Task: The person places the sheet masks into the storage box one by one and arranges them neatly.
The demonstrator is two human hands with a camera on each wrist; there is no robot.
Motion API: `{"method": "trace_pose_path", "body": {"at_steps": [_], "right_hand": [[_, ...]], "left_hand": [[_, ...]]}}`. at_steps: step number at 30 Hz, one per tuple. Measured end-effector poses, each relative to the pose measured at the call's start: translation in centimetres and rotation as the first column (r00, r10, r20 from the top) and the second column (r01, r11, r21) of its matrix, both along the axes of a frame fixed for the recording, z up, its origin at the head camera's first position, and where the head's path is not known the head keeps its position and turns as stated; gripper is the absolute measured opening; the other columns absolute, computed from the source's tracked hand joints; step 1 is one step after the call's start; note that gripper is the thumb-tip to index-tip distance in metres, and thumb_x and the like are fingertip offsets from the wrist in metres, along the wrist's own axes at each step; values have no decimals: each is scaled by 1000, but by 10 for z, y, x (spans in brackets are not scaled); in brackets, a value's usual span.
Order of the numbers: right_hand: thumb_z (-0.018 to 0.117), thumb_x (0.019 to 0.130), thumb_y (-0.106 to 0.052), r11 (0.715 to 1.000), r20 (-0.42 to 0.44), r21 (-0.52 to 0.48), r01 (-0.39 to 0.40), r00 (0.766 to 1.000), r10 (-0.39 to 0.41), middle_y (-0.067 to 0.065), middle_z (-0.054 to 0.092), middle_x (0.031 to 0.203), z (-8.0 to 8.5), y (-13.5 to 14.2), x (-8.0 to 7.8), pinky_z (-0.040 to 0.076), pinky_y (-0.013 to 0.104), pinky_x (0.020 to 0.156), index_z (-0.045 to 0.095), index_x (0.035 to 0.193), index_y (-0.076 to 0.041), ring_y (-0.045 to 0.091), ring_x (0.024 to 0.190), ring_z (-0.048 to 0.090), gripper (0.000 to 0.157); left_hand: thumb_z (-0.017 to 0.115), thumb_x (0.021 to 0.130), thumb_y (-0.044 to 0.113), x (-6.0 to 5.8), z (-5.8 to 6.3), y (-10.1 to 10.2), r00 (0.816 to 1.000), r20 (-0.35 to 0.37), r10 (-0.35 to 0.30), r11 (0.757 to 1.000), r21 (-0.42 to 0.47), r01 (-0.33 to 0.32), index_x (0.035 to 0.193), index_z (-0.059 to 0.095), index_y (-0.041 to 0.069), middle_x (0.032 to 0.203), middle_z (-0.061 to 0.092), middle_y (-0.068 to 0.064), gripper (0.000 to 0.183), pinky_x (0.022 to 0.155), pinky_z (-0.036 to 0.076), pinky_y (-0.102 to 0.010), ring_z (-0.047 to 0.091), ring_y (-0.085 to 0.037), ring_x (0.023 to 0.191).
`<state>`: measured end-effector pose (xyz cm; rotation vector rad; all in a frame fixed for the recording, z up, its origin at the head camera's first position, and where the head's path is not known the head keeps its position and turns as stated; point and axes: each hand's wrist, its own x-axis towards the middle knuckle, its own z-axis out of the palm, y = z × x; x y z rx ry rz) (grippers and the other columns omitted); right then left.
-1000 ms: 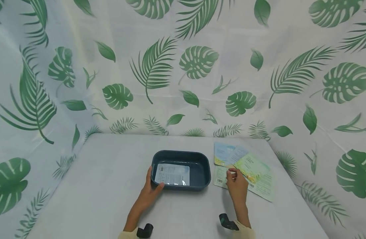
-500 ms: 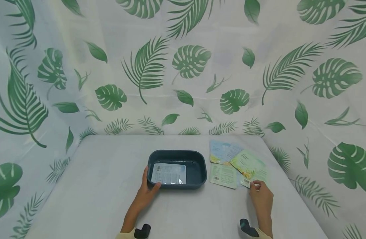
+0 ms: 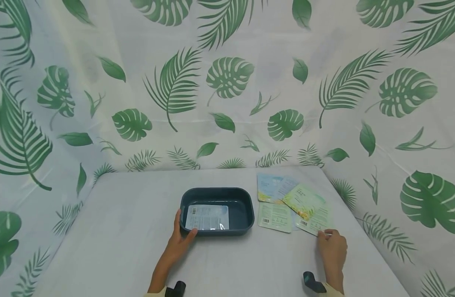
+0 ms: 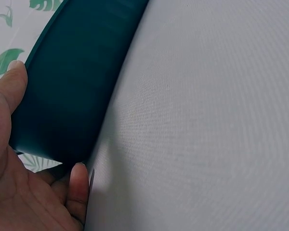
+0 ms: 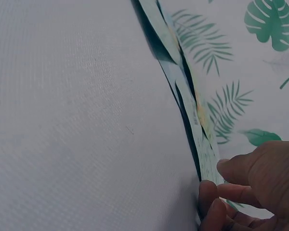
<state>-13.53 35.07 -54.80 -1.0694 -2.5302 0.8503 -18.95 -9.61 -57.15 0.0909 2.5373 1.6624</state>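
A dark blue-green plastic basin stands on the white table with a pale blue flat sachet lying inside its left part. My left hand grips the basin's front-left corner, thumb at the front rim and fingers along the left side. In the left wrist view the basin's outer wall shows beside that hand. To the right, my right hand pinches the lower right corner of a light green sachet. This sachet lies in an overlapping spread; its edge also shows in the right wrist view, at the fingertips.
Around the held sachet lie a yellow-green printed sachet, a pale green sachet with a barcode and blue sachets. Leaf-printed white cloth walls the back and sides of the table.
My right hand has moved right and toward me, from the pale green sachet to the lower corner of the light green one. My left hand stays on the basin. The head view shifted slightly.
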Motion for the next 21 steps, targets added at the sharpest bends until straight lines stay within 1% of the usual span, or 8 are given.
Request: {"method": "trace_pose_path", "body": {"at_steps": [4, 7, 10, 13, 16, 19, 21], "right_hand": [[52, 99, -20, 1000, 50, 0, 10, 999, -10, 35, 46, 111, 1, -2, -2, 44, 56, 81, 47, 126, 15, 49, 101, 48, 45], [54, 98, -21, 1000, 67, -17, 9, 998, -8, 37, 41, 114, 2, -3, -3, 44, 58, 82, 43, 128, 17, 51, 101, 46, 50], [56, 97, -22, 999, 87, -32, 15, 996, -12, 39, 38, 118, 4, -3, -5, 44, 59, 82, 41, 130, 18, 52, 101, 46, 54], [57, 96, -23, 1000, 112, -19, 21, 993, -19, 40, 38, 118, 5, -2, -8, 44, 59, 80, 40, 130, 18, 53, 100, 47, 55], [58, 96, -22, 1000, 132, 19, 19, 991, -21, 40, 38, 118, 5, -2, -15, 45, 60, 77, 42, 129, 17, 54, 99, 49, 53], [57, 96, -17, 997, 140, 78, -14, 990, 2, 39, 42, 114, 4, -2, -23, 47, 63, 75, 47, 124, 16, 57, 97, 52, 44], [56, 96, -14, 994, 133, 98, -41, 991, 28, 38, 45, 111, 4, -4, -29, 47, 63, 74, 49, 121, 16, 57, 97, 54, 40]], "left_hand": [[62, 95, 38, -1, -1, 0, 1000, 4, -1, 1000, 3, 1, 158, -3, 22, 164, 5, -19, 92, 112, 20, -68, 14, -48, 148], [62, 95, 39, -1, -1, 0, 1000, 13, 3, 1000, -4, -3, 158, -4, 24, 165, 5, -18, 92, 113, 21, -68, 14, -48, 148], [61, 95, 40, -1, -1, 0, 1000, 16, 6, 1000, -5, -6, 158, -4, 25, 165, 5, -18, 91, 113, 20, -67, 14, -47, 148], [60, 95, 40, -1, -1, 0, 1000, 17, 5, 1000, -2, -5, 158, -4, 24, 165, 5, -18, 91, 114, 20, -67, 13, -46, 148], [60, 95, 40, -2, -1, -1, 1000, 18, 5, 1000, 1, -5, 158, -3, 24, 165, 5, -18, 91, 114, 20, -67, 12, -46, 149], [61, 95, 40, -1, -2, -1, 1000, 19, 5, 1000, 4, -5, 158, -3, 26, 165, 5, -18, 90, 113, 20, -68, 13, -47, 148], [61, 95, 40, -1, -2, -1, 1000, 19, 6, 1000, 3, -6, 158, -3, 26, 165, 6, -18, 90, 113, 20, -68, 13, -47, 148]]}}
